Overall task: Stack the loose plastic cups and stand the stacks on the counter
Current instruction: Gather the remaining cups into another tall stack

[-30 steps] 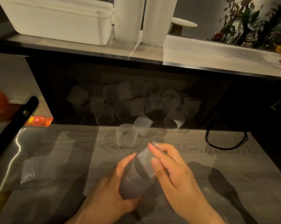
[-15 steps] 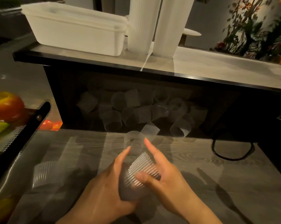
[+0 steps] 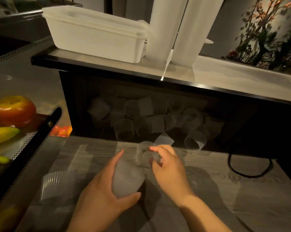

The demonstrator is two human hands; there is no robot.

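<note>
The left hand (image 3: 99,190) grips a short stack (image 3: 127,179) of nested cups, fingers and thumb curled round it, low over the wood table (image 3: 241,198). The right hand (image 3: 168,166) pinches a single cup (image 3: 143,154) just beyond the stack's open end. Loose cups (image 3: 151,121) lie heaped behind the table, under the counter (image 3: 225,76). On the counter two tall stacks (image 3: 178,29) stand beside a white tub (image 3: 94,37).

Dim, warm light; glare streaks the counter (image 3: 225,76), hard shadows below, motion blur, wide-angle bowing at edges.
</note>
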